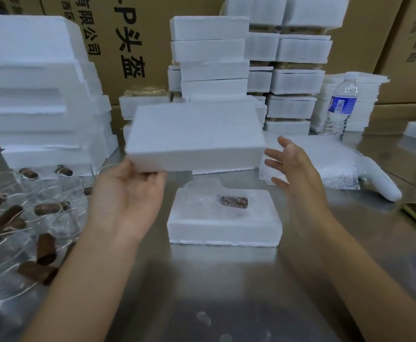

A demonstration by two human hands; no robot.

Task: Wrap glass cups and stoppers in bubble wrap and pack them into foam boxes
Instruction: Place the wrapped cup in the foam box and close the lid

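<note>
My left hand (130, 193) grips the lower left corner of a white foam lid (194, 137) and holds it in the air above the table. My right hand (293, 169) is spread beside the lid's right end, fingers apart, holding nothing. Below them a foam box base (224, 230) lies on the steel table. In its hollow sit a bubble-wrapped glass cup (202, 201) and a wrapped brown stopper (234, 202). At the left stand several clear glass cups (53, 218) with brown stoppers (46, 248) lying among them.
Stacks of foam box halves (41, 95) rise at the left and along the back (211, 53). A pile of bubble wrap sheets (335, 166) and a water bottle (340, 107) are at the right. Cardboard cartons (128, 45) form the back wall.
</note>
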